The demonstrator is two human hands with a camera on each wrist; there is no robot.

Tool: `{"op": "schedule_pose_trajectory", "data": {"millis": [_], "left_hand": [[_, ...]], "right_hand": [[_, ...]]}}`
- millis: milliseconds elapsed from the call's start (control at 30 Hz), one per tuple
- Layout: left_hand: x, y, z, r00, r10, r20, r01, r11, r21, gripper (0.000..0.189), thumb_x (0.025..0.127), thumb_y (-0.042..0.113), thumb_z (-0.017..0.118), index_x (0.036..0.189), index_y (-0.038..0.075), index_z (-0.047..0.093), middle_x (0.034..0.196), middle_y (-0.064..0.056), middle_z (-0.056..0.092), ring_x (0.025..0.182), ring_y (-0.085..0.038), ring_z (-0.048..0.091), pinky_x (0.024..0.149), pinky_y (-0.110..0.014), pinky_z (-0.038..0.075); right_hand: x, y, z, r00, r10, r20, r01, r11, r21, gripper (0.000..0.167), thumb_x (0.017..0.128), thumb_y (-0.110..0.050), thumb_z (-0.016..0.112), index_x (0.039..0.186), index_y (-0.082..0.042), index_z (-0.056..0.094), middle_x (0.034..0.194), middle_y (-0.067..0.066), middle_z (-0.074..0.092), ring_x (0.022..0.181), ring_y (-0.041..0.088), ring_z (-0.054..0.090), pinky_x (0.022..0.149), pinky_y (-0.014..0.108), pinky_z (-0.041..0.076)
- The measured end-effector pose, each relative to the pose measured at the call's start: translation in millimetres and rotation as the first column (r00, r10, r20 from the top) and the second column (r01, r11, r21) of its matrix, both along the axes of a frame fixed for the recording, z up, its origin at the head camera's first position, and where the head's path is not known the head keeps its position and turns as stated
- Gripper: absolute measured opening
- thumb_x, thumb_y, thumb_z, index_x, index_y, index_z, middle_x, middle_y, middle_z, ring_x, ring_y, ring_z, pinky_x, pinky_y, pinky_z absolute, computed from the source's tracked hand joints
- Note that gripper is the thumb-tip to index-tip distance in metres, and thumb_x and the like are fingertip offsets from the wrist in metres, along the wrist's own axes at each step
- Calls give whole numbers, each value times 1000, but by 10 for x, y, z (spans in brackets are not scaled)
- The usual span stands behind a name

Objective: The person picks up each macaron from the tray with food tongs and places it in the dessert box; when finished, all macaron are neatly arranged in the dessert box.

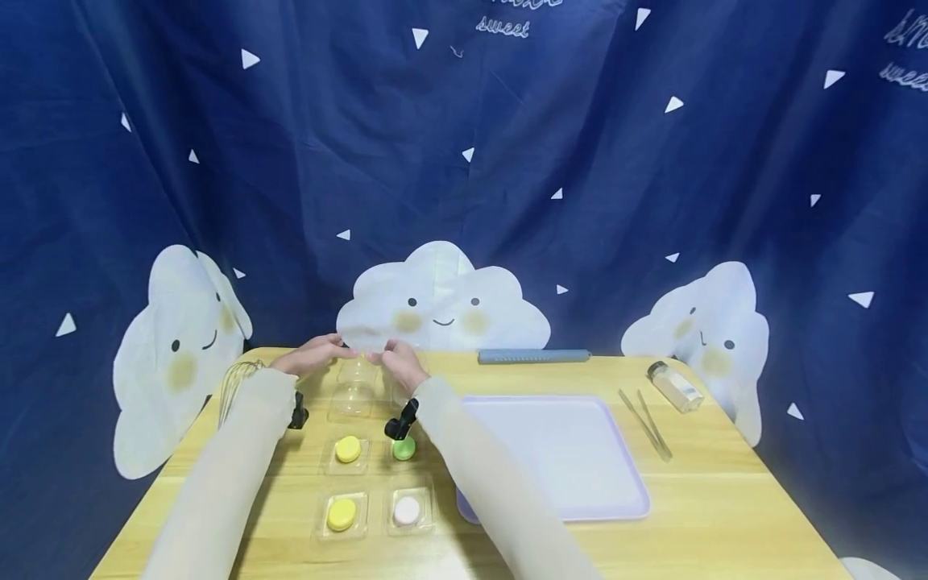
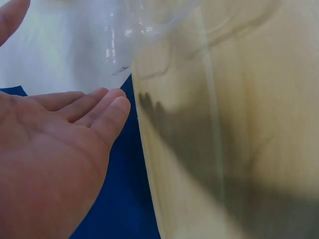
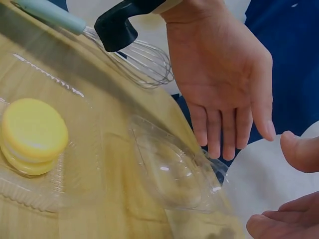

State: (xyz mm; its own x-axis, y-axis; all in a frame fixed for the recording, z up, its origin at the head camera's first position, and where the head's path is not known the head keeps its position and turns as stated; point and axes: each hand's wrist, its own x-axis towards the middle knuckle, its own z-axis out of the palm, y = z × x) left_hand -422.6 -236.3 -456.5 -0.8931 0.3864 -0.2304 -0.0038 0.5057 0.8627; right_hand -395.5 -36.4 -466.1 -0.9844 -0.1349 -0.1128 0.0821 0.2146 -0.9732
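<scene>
Both hands are at the table's far edge, beside a clear plastic case [image 3: 174, 174]. My left hand [image 1: 319, 354] has its fingers straight, and its palm [image 2: 55, 149] shows bare in the left wrist view. My right hand [image 1: 402, 364] is just to its right; in the right wrist view its thumb [image 3: 301, 152] stands apart from its fingers, with nothing between them. Nearer me, a yellow macaron [image 1: 348, 449], a green macaron [image 1: 403, 448], another yellow macaron [image 1: 341, 514] and a white macaron [image 1: 407, 511] sit in clear plastic cases. My right wrist partly covers the green one's case.
A whisk [image 1: 235, 387] lies at the left edge. To the right is a lilac-rimmed tray [image 1: 636, 475], partly under my right forearm. Beyond it are metal tweezers [image 1: 648, 423] and a black-lidded jar [image 1: 674, 387]. A long blue-grey object [image 1: 534, 356] lies along the back edge.
</scene>
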Motion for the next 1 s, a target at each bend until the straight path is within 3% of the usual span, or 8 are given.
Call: {"op": "schedule_pose_trajectory", "data": {"millis": [100, 233, 333, 467, 733, 800, 900, 1000], "left_hand": [[-1, 10, -44, 1000, -8, 13, 8, 999, -47, 81, 100, 35, 59, 159, -4, 19, 165, -31, 18, 153, -51, 17, 123, -68, 24], [14, 14, -81, 999, 6, 36, -2, 996, -89, 89, 98, 39, 60, 157, -11, 15, 163, -33, 19, 152, -51, 20, 123, -65, 26], [25, 12, -98, 998, 18, 62, -12, 995, -97, 97, 97, 41, 61, 157, -13, 6, 165, -35, 10, 152, -52, 15, 124, -65, 24], [24, 11, -124, 997, 23, 76, -16, 996, -87, 99, 96, 40, 62, 156, -14, 5, 165, -35, 9, 152, -52, 15, 125, -65, 22], [27, 36, -161, 1000, -13, 21, 14, 999, -39, 75, 97, 29, 60, 152, -11, 28, 151, -30, 42, 147, -47, 32, 123, -65, 26], [30, 46, -160, 1000, -9, -3, 9, 999, -46, 60, 96, 26, 61, 140, -9, 41, 129, -23, 54, 134, -42, 45, 118, -60, 37], [34, 63, -165, 999, -3, -52, 0, 997, -71, 42, 92, 23, 65, 115, -6, 46, 99, -11, 48, 105, -33, 49, 97, -45, 45], [38, 66, -172, 997, 3, -75, -10, 996, -94, 54, 88, 18, 68, 128, -10, 45, 116, -24, 56, 118, -41, 52, 103, -46, 46]], "right_hand": [[18, -14, -40, 999, -9, 53, 11, 999, -46, 52, 90, -19, 73, 130, 10, 56, 135, 25, 60, 124, 38, 57, 113, 53, 46], [47, -37, -81, 993, -10, 115, 21, 995, -99, 74, 91, -18, 72, 150, 11, 36, 157, 28, 39, 146, 46, 38, 124, 57, 30], [48, -38, -113, 990, 14, 141, 5, 991, -133, 77, 91, -15, 71, 151, 14, 31, 160, 31, 32, 147, 49, 35, 125, 59, 28], [29, -28, -143, 985, 54, 161, -24, 983, -180, 80, 92, -12, 70, 152, 15, 25, 163, 32, 24, 148, 51, 31, 125, 59, 26], [18, -67, -175, 983, 72, 169, -43, 984, -171, 84, 92, -15, 70, 154, 14, 21, 165, 29, 20, 151, 50, 27, 127, 58, 22], [13, -76, -183, 981, 79, 174, -47, 982, -181, 84, 93, -15, 70, 155, 13, 21, 166, 28, 19, 150, 51, 27, 127, 59, 21], [6, -76, -198, 978, 94, 188, -56, 978, -201, 84, 93, -14, 69, 155, 12, 19, 166, 28, 17, 149, 53, 29, 127, 61, 19], [-7, -63, -210, 973, 112, 201, -67, 973, -219, 82, 95, -13, 66, 156, 11, 18, 166, 29, 16, 149, 53, 27, 126, 66, 15]]}}
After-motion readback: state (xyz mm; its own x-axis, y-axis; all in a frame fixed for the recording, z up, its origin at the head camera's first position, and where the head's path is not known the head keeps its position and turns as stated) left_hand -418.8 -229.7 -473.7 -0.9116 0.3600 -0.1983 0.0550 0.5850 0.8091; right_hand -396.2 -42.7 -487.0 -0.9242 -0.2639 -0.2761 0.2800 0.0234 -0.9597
